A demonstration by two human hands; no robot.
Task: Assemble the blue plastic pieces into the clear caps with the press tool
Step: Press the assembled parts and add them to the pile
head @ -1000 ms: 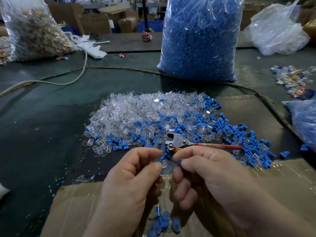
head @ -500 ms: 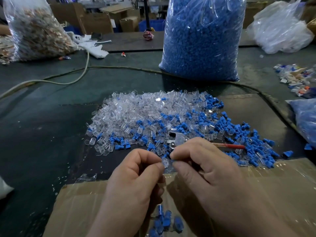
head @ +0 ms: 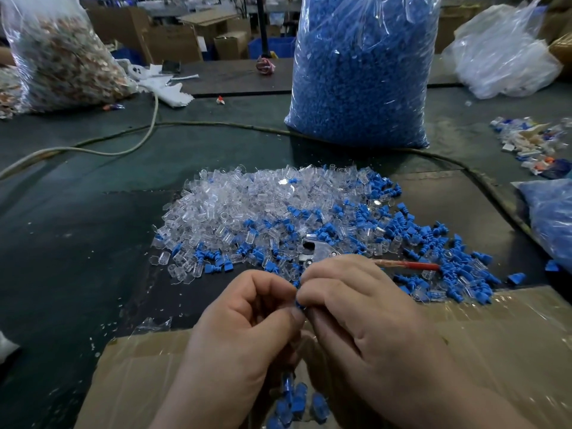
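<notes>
Two hands (head: 244, 332) (head: 371, 329) pinch blue plastic pc (head: 298, 302).

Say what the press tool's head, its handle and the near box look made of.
Press tool head: bare grey metal, judging by its bright glints. Handle: red and glossy, probably plastic sleeving. Near box: matte brown cardboard, with shiny clear tape wrinkling over it.

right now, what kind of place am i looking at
Most likely a small factory or workshop assembly bench: a big clear bag of blue plastic pieces stands on the table, a loose heap of clear caps and blue parts lies before it, and cardboard boxes are stacked behind.
</notes>
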